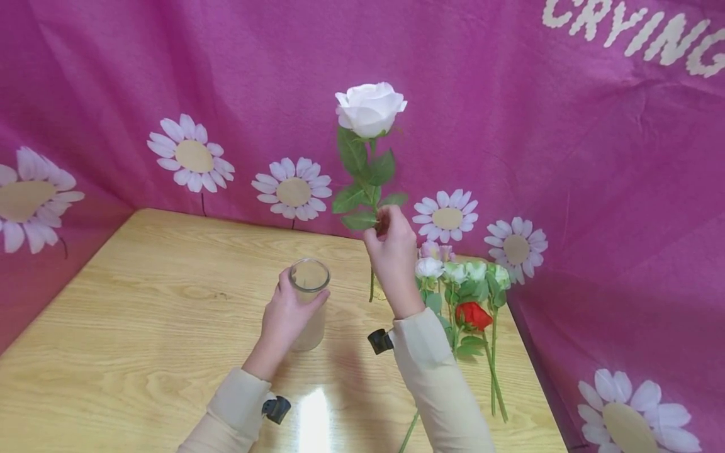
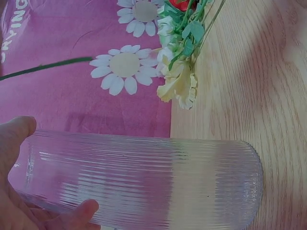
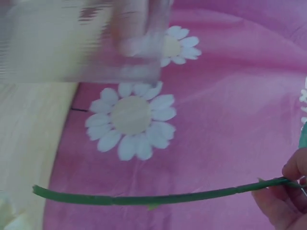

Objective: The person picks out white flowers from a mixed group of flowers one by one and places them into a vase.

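Note:
My left hand [image 1: 287, 313] grips a clear ribbed glass vase [image 2: 139, 179] near its rim, thumb on one side and fingers on the other. The vase stands upright on the table, and nothing shows inside it. My right hand [image 1: 393, 251] pinches the stem of a white rose [image 1: 370, 112] below its green leaves. The rose is held upright in the air, to the right of the vase and higher than it. In the right wrist view, the bare lower stem [image 3: 158, 197] runs out from between the fingertips, its cut end free.
On the table's right side lie several flowers, among them a red rose [image 1: 474, 316], pale green blooms [image 1: 476, 270] and a yellow one [image 2: 178, 86]. The wooden table [image 1: 170, 302] meets a magenta cloth backdrop [image 1: 272, 82] printed with daisies at the back and sides.

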### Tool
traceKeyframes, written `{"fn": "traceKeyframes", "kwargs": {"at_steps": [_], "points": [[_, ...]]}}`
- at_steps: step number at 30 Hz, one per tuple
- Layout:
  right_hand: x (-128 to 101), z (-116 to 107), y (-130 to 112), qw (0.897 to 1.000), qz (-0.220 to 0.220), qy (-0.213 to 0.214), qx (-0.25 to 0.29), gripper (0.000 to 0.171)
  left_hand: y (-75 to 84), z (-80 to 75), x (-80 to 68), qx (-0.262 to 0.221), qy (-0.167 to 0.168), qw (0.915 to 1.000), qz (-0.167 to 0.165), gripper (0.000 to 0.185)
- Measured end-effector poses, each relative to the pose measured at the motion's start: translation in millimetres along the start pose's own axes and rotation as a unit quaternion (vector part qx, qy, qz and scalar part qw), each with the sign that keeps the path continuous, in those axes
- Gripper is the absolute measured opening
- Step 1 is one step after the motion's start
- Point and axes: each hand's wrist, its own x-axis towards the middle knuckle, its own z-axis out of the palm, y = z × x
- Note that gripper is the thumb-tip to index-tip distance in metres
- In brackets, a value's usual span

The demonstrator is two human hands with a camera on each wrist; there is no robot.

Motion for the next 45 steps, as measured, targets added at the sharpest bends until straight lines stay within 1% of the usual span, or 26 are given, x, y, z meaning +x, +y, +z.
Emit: {"fn": "traceKeyframes", "kwargs": {"at_steps": [5,7,12,18,21,24,27,31,34,40,45], "points": [[7,1,-17,0.999,-0.033,0.018,0.027,0.017,-1.1,0.0,-0.4,0.006,-0.014,0.9999,-0.003,0.084],[9,1,-22,0.998,-0.044,0.025,0.038,0.017,-1.3,0.7,-0.4,0.008,-0.013,0.9999,-0.001,0.084],[13,-2,-36,0.995,-0.056,0.044,0.075,0.017,-0.6,1.5,-0.6,0.015,-0.002,0.9998,0.009,0.083],[17,-5,-51,0.986,-0.081,0.070,0.126,0.018,0.4,0.3,1.1,0.011,-0.006,0.9998,0.016,0.083],[18,-4,-55,0.982,-0.088,0.073,0.151,0.019,1.0,-0.5,2.3,0.009,-0.011,0.9998,0.016,0.083],[16,-1,-56,0.980,-0.081,0.068,0.169,0.020,1.6,-1.0,3.0,0.009,-0.014,0.9998,0.012,0.084],[13,3,-56,0.981,-0.066,0.060,0.175,0.020,1.4,-0.6,2.7,0.006,-0.015,0.9998,0.012,0.084],[6,13,-51,0.983,-0.043,0.041,0.171,0.021,0.2,0.7,1.5,0.003,-0.010,0.9997,0.023,0.081],[1,23,-45,0.983,-0.019,0.021,0.179,0.021,0.1,1.2,1.5,0.001,-0.006,0.9996,0.029,0.080],[-14,41,-31,0.982,0.027,-0.012,0.185,0.019,0.2,1.7,2.2,0.012,-0.012,0.9998,0.013,0.079],[-28,54,-22,0.981,0.051,-0.031,0.183,0.019,0.9,1.1,2.0,0.016,-0.009,0.9998,0.011,0.081]]}}
